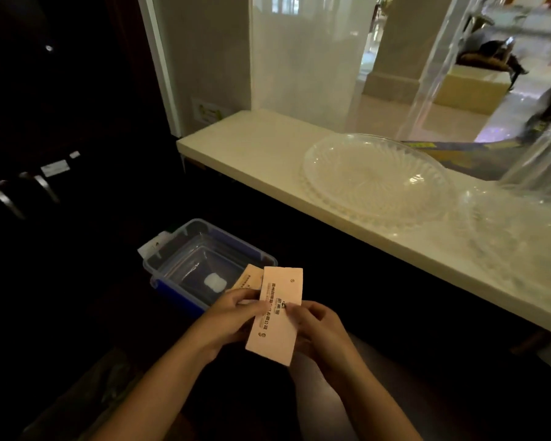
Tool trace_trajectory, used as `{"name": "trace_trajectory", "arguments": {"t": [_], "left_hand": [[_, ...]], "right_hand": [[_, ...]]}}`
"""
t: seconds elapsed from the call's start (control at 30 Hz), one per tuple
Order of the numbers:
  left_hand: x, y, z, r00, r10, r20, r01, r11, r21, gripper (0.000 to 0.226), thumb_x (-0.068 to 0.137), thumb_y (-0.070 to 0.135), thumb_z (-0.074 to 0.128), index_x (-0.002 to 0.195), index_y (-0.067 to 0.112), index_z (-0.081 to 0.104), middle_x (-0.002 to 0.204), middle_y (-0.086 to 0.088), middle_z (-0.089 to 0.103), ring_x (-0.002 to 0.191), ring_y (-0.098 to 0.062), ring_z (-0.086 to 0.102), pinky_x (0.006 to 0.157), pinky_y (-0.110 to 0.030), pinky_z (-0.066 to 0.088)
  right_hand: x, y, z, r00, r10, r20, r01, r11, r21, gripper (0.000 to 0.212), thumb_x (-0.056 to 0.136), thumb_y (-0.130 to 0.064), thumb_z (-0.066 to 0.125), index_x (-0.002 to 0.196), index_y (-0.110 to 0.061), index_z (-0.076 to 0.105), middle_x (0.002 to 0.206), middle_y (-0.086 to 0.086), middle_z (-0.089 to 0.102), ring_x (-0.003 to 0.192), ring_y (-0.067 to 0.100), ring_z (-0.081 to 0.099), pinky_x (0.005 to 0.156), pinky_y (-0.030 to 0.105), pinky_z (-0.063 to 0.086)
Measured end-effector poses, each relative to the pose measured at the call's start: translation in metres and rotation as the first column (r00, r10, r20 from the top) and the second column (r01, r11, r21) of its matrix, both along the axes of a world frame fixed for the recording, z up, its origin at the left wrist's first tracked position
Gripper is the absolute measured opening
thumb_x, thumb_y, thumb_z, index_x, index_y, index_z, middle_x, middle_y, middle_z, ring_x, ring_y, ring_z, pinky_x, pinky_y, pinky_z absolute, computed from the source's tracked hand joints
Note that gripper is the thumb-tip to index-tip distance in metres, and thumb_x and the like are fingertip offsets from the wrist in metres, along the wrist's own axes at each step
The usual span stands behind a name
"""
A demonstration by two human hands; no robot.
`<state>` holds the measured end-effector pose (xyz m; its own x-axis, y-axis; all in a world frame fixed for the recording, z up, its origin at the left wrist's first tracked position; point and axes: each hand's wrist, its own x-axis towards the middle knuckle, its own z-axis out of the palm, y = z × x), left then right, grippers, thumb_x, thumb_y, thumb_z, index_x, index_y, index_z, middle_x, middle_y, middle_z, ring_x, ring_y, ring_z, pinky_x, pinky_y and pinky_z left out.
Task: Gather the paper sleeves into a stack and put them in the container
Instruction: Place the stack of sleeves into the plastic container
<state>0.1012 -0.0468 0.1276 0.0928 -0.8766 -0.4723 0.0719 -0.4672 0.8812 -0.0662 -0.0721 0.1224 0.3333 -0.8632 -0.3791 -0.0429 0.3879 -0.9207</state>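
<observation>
Pale orange paper sleeves with dark printed text are held in front of me, low in the view. My left hand grips them from the left, thumb on top. My right hand pinches the front sleeve at its right edge. A second sleeve peeks out behind, fanned to the left. Just beyond the hands lies a clear plastic container with a blue rim and clips, open, with a small white patch on its bottom.
A cream counter ledge runs diagonally from centre to right. On it stand a clear glass dish, a second clear dish and a glass vessel. Dark cabinet handles show at left. An acrylic screen rises behind the ledge.
</observation>
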Motion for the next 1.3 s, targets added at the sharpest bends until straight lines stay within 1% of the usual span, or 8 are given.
{"name": "trace_trajectory", "arguments": {"t": [0.13, 0.23, 0.3, 0.37, 0.53, 0.77, 1.13, 1.3], "left_hand": [[0.068, -0.027, -0.007, 1.0, -0.01, 0.029, 0.01, 1.0, 0.003, 0.019, 0.08, 0.02, 0.064, 0.098, 0.026, 0.061, 0.093, -0.006, 0.074, 0.089, -0.022, 0.069, 0.077, -0.042, 0.056], [0.121, -0.053, -0.012, 0.999, -0.003, 0.052, 0.003, 1.0, -0.003, 0.017, 0.08, 0.017, 0.064, 0.095, 0.026, 0.062, 0.086, -0.005, 0.075, 0.085, -0.022, 0.069, 0.071, -0.042, 0.056], [0.15, -0.07, -0.017, 0.997, 0.002, 0.071, -0.003, 1.0, 0.015, 0.016, 0.081, 0.018, 0.063, 0.093, 0.028, 0.06, 0.081, -0.002, 0.075, 0.081, -0.018, 0.069, 0.06, -0.034, 0.055], [0.171, -0.084, -0.024, 0.995, -0.01, 0.101, 0.007, 0.999, 0.034, 0.016, 0.082, 0.019, 0.062, 0.095, 0.028, 0.059, 0.085, -0.002, 0.073, 0.082, -0.017, 0.068, 0.057, -0.03, 0.052], [0.184, -0.108, -0.046, 0.971, -0.148, 0.186, 0.129, 0.986, 0.109, 0.021, 0.079, 0.019, 0.065, 0.094, 0.031, 0.057, 0.09, 0.001, 0.07, 0.085, -0.015, 0.066, 0.062, -0.029, 0.051], [0.164, -0.129, -0.071, 0.933, -0.287, 0.218, 0.231, 0.94, 0.251, 0.014, 0.082, 0.018, 0.062, 0.081, 0.03, 0.055, 0.077, 0.009, 0.065, 0.07, -0.002, 0.059, 0.05, -0.02, 0.042], [0.15, -0.13, -0.097, 0.885, -0.403, 0.233, 0.312, 0.885, 0.346, 0.021, 0.088, 0.015, 0.054, 0.108, 0.02, 0.056, 0.102, 0.0, 0.064, 0.087, -0.012, 0.056, 0.061, -0.024, 0.039], [0.141, -0.127, -0.1, 0.837, -0.41, 0.362, 0.304, 0.899, 0.315, 0.029, 0.089, 0.016, 0.05, 0.117, 0.011, 0.054, 0.115, -0.012, 0.064, 0.098, -0.021, 0.06, 0.083, -0.037, 0.05]], "right_hand": [[0.061, -0.014, 0.0, 1.0, 0.005, -0.002, -0.006, 0.998, -0.064, 0.015, 0.089, -0.026, 0.056, 0.103, -0.019, 0.058, 0.1, -0.001, 0.067, 0.084, 0.006, 0.069, 0.061, 0.019, 0.056], [0.09, -0.029, -0.008, 0.953, -0.036, -0.3, -0.063, 0.948, -0.313, 0.021, 0.092, -0.03, 0.05, 0.112, -0.028, 0.056, 0.117, 0.0, 0.062, 0.102, 0.01, 0.061, 0.081, 0.023, 0.052], [0.094, -0.041, -0.018, 0.745, -0.14, -0.652, -0.314, 0.789, -0.529, 0.034, 0.094, -0.035, 0.044, 0.126, -0.024, 0.051, 0.134, -0.001, 0.052, 0.12, 0.013, 0.047, 0.098, 0.027, 0.039], [0.096, -0.047, -0.03, 0.501, -0.163, -0.85, -0.62, 0.617, -0.484, 0.042, 0.095, -0.041, 0.034, 0.133, -0.025, 0.044, 0.145, -0.002, 0.041, 0.136, 0.017, 0.03, 0.113, 0.038, 0.018], [0.1, -0.049, -0.041, 0.208, -0.098, -0.973, -0.862, 0.453, -0.23, 0.052, 0.093, -0.048, 0.018, 0.132, -0.025, 0.044, 0.142, 0.003, 0.046, 0.138, 0.024, 0.025, 0.107, 0.046, -0.017], [0.098, -0.052, -0.041, 0.118, -0.076, -0.99, -0.925, 0.354, -0.137, 0.05, 0.093, -0.048, 0.021, 0.126, -0.022, 0.048, 0.132, 0.007, 0.054, 0.129, 0.027, 0.039, 0.107, 0.054, -0.017], [0.095, -0.059, -0.042, 0.105, -0.036, -0.994, -0.945, 0.307, -0.11, 0.051, 0.094, -0.047, 0.024, 0.13, -0.018, 0.044, 0.138, 0.01, 0.048, 0.13, 0.029, 0.038, 0.107, 0.058, -0.014], [0.093, -0.059, -0.044, 0.124, -0.027, -0.992, -0.944, 0.306, -0.126, 0.052, 0.093, -0.048, 0.022, 0.128, -0.019, 0.046, 0.137, 0.009, 0.049, 0.13, 0.028, 0.039, 0.105, 0.058, -0.017]]}}
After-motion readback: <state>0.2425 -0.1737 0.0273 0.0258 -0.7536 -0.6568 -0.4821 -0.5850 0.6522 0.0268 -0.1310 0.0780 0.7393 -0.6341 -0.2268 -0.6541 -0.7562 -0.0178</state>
